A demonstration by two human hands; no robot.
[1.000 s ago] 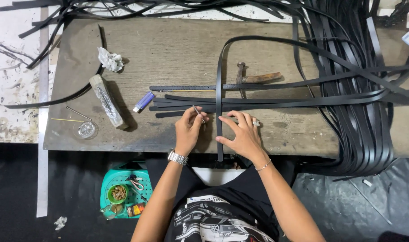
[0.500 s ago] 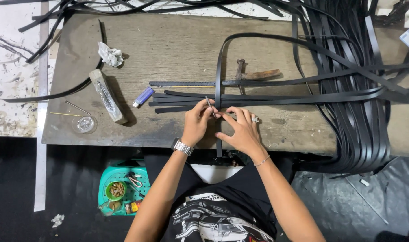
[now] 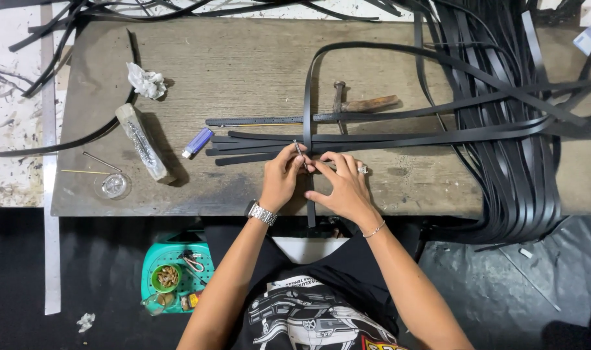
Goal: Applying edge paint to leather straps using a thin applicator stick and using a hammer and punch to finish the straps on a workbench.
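Observation:
My left hand (image 3: 279,183), with a metal watch on the wrist, pinches a thin metal tool (image 3: 298,148) that points up from its fingertips. My right hand (image 3: 344,188), with a ring and a bracelet, presses its fingertips and thumb on a black strap (image 3: 306,97). This strap runs straight toward me across the wooden table (image 3: 243,58) and over its front edge. Both hands meet where it crosses several flat black strips (image 3: 399,137) lying left to right.
A hammer (image 3: 367,104) lies just behind the hands. A blue lighter (image 3: 197,142), a stone block (image 3: 143,142), crumpled paper (image 3: 146,82) and a glass dish (image 3: 112,186) sit to the left. A thick bundle of black strips (image 3: 516,149) hangs off the right. A teal basket (image 3: 154,260) stands on the floor.
Both hands stay at the strap crossing. The left hand has shifted slightly and the thin tool now stands up from its fingertips. The view has drifted a little.

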